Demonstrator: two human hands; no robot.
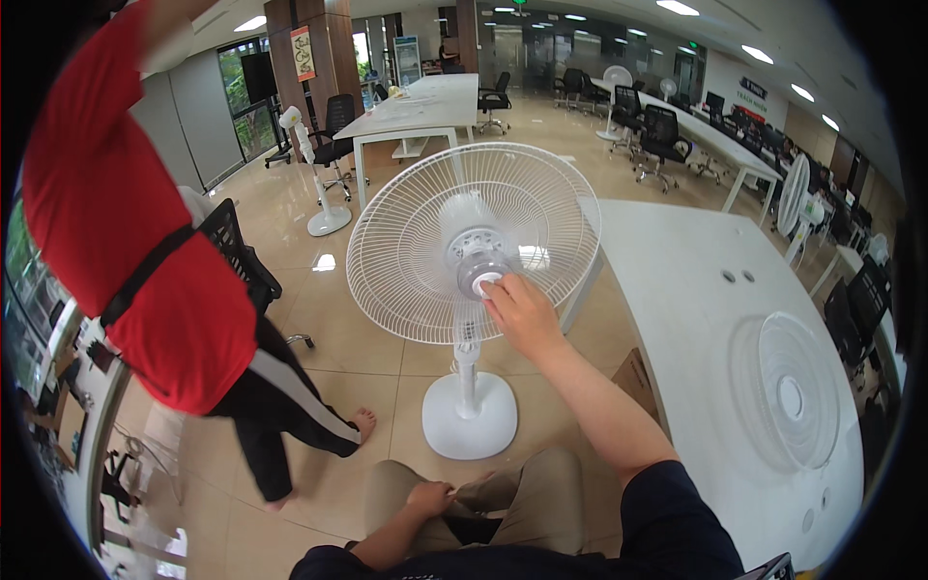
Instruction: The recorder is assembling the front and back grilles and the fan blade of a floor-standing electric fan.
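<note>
A white pedestal fan (466,387) stands upright in front of me, with its round wire rear grille (387,256) exposed at the front. Clear fan blades (474,215) sit inside this grille around the hub. With its fingers closed, my right hand (525,314) pinches the small white blade nut (486,284) at the hub's centre. My left hand (430,497) rests low over my left leg, its fingers curled together; whatever they may hold is too small to make out. To the right, a white front grille (793,394) with a round centre lies on the white table.
The white table (677,251) runs along my right side, a cardboard box (635,382) beside its legs. A person in a red shirt (145,242) stands close on the left by a black chair (237,256). Another white fan (324,217), desks and chairs stand farther back.
</note>
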